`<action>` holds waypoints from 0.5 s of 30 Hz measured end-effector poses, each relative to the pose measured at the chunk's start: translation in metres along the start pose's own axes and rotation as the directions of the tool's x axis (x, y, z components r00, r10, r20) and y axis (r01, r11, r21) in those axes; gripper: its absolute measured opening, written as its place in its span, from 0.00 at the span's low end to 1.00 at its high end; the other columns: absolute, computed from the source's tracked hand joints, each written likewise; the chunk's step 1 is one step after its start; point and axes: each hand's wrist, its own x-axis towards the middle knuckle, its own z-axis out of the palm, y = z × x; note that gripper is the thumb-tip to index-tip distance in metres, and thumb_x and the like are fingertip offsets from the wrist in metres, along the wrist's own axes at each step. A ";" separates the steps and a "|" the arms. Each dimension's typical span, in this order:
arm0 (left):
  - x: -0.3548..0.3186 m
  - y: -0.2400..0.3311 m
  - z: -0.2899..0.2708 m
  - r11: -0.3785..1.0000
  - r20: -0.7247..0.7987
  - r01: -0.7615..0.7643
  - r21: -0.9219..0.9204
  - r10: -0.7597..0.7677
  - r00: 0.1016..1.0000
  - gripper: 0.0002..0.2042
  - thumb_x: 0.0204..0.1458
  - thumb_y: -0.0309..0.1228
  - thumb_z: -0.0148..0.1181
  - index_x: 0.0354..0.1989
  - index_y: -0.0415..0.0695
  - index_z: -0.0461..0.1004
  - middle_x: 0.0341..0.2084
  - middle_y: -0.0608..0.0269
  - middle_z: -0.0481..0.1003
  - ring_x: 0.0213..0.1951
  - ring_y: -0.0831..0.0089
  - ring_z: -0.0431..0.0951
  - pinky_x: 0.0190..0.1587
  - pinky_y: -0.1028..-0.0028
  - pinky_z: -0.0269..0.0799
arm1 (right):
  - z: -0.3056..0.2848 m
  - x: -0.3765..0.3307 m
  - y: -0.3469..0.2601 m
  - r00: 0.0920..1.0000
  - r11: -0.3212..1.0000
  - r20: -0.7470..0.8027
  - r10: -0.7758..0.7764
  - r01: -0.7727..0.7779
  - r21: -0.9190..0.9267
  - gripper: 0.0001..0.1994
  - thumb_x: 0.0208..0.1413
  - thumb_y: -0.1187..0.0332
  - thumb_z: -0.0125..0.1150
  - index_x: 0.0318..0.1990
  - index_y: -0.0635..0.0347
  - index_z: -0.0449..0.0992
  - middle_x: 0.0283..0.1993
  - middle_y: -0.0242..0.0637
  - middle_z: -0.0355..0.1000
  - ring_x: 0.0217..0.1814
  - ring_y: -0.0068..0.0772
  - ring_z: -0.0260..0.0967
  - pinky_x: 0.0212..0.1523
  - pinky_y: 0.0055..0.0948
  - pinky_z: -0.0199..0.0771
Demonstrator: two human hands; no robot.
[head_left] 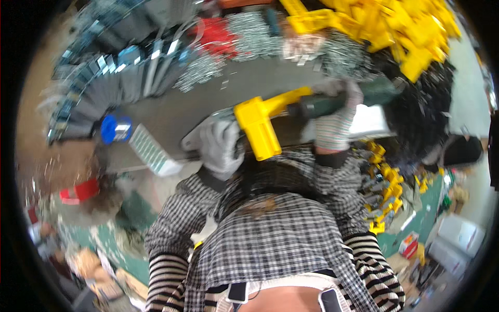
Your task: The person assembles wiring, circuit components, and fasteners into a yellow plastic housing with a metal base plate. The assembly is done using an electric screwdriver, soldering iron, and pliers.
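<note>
A grey-gloved left hand (222,145) is closed at the left edge of a yellow plastic part (258,129), which has a block-shaped body and a long arm running up to the right. A flat grey piece (192,139) with a rounded end sticks out to the left of this hand. My right hand (338,112), in a glove with a striped cuff, wraps round a dark green cylindrical tool (382,91). The tool's dark front end (296,110) points left, at the yellow part. Motion blur hides the exact contact between them.
Behind my hands, small metal pieces (254,36), red pieces (214,37) and yellow parts (390,26) lie in heaps. Grey metal lengths (112,86) line the left. A blue roll (115,129) and a white slotted strip (153,151) are nearer. Black pieces (418,114) pile up right.
</note>
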 end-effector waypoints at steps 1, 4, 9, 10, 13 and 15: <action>-0.003 0.004 0.000 1.000 -0.007 0.003 0.029 -0.003 1.000 0.26 0.30 0.26 0.64 0.46 0.44 0.71 0.42 0.58 0.69 0.44 0.53 0.69 0.48 0.53 0.65 | 0.008 -0.005 0.000 0.999 0.999 -0.051 -0.016 0.018 0.038 0.09 0.55 0.63 0.61 0.33 0.55 0.68 0.29 0.27 0.59 0.32 0.24 0.58 0.37 0.30 0.65; -0.007 -0.004 0.007 0.998 -0.054 -0.006 0.057 0.009 0.999 0.24 0.29 0.26 0.61 0.43 0.42 0.72 0.40 0.57 0.70 0.44 0.52 0.70 0.48 0.53 0.66 | 0.014 -0.005 -0.001 0.998 0.995 0.055 -0.006 0.001 0.096 0.10 0.55 0.62 0.60 0.32 0.54 0.66 0.27 0.27 0.58 0.30 0.24 0.57 0.38 0.29 0.66; -0.006 -0.001 0.016 0.998 -0.120 -0.046 0.041 0.050 0.991 0.21 0.32 0.25 0.59 0.41 0.41 0.72 0.37 0.54 0.70 0.41 0.49 0.71 0.46 0.52 0.67 | 0.009 -0.005 -0.009 0.998 0.978 0.064 -0.010 -0.004 0.208 0.09 0.55 0.64 0.62 0.34 0.55 0.67 0.27 0.29 0.61 0.27 0.26 0.60 0.36 0.32 0.69; -0.007 -0.004 0.018 0.998 -0.122 -0.052 0.042 0.057 0.991 0.20 0.32 0.25 0.59 0.41 0.41 0.72 0.37 0.54 0.70 0.41 0.49 0.71 0.46 0.52 0.67 | 0.009 -0.004 -0.009 0.997 0.976 0.068 -0.030 0.015 0.219 0.09 0.55 0.64 0.62 0.34 0.55 0.67 0.27 0.29 0.61 0.27 0.26 0.60 0.36 0.32 0.69; -0.012 -0.011 0.022 0.995 -0.151 -0.069 0.079 0.080 0.985 0.20 0.34 0.27 0.60 0.42 0.42 0.72 0.37 0.53 0.70 0.41 0.49 0.71 0.47 0.52 0.66 | 0.015 0.000 -0.018 0.997 0.998 0.070 0.043 -0.047 0.049 0.12 0.54 0.61 0.63 0.38 0.57 0.70 0.28 0.31 0.66 0.29 0.26 0.64 0.38 0.32 0.70; -0.010 -0.009 0.020 0.990 -0.161 -0.066 0.127 0.086 0.983 0.20 0.36 0.27 0.59 0.44 0.42 0.73 0.38 0.53 0.70 0.42 0.48 0.71 0.48 0.52 0.66 | 0.026 0.007 -0.047 0.995 0.992 0.103 0.005 0.008 -0.125 0.13 0.54 0.61 0.63 0.39 0.58 0.71 0.28 0.32 0.69 0.28 0.28 0.66 0.37 0.32 0.71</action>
